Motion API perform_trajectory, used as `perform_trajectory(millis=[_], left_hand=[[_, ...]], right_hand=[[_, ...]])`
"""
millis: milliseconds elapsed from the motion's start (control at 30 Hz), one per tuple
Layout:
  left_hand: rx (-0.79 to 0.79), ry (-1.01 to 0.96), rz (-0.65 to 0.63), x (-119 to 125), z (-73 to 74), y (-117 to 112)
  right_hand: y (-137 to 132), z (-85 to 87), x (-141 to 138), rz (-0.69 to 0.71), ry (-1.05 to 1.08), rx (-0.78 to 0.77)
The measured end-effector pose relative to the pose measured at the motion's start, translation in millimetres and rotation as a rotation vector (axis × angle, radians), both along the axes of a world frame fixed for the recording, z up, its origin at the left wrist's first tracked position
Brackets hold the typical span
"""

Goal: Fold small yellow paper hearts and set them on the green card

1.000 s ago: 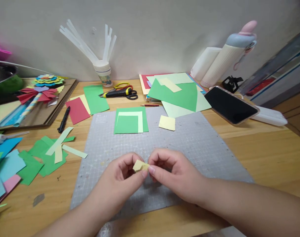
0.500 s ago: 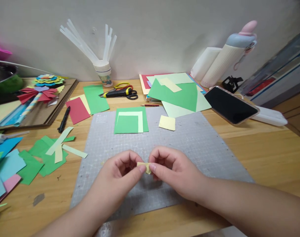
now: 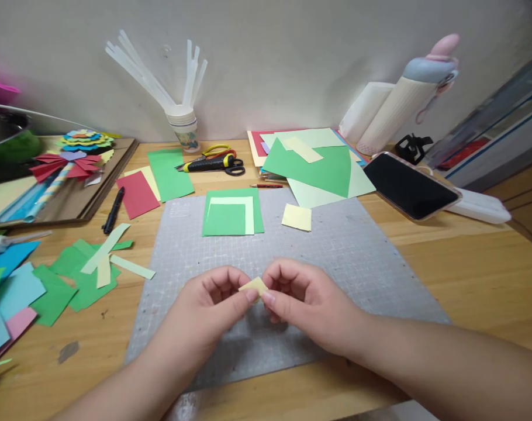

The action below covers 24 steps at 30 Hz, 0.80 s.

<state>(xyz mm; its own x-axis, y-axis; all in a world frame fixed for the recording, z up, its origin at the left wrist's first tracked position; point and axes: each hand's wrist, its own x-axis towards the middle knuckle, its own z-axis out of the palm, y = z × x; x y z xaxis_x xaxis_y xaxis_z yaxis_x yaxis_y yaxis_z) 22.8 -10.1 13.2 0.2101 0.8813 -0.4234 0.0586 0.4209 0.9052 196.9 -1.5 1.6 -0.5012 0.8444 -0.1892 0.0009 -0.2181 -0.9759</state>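
Note:
Between my two hands is a small pale-yellow piece of folded paper point(image 3: 255, 285), held above the grey cutting mat point(image 3: 196, 356). My left hand point(image 3: 220, 301) pinches its left side between thumb and fingers. On its right side, my right hand point(image 3: 299, 298) grips it with the thumb on the near edge. The paper's lower part is partly covered by the thumbs. Farther back on the mat lie a pale-yellow paper square point(image 3: 297, 217) and a stack of green paper squares point(image 3: 225, 219), with a light-green sheet between them.
Scissors point(image 3: 213, 162), a red pencil point(image 3: 266, 186) and a stack of coloured paper point(image 3: 310, 169) lie behind the mat. Paper cups point(image 3: 182, 126) hold white strips. Green scraps point(image 3: 90, 275) and a black pen point(image 3: 113, 210) lie left; a phone point(image 3: 410, 186) and bottle point(image 3: 408, 93) stand right.
The folded yellow paper has been turned between my fingers; its upper edge now rises to a point and more of its face shows. Both hands stay in nearly the same place.

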Motion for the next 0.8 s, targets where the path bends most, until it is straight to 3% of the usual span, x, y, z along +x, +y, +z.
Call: perform_trajectory(millis=[133,367,800], left_hand=[[-0.073,-0.089,0.011,-0.7,-1.2,0.5],[-0.052,-0.132,0.039,1.6,-1.5,1.0],[0.067,-0.006,0.037,2.2,0.5,-1.9]], right_hand=[[0.3,-2.6,-0.3,0.006,0.050,-0.036],[-0.1,-2.4,-0.7,-0.029,0.053,-0.022],[-0.7,-2.6,0.9,-0.058,-0.078,0.048]])
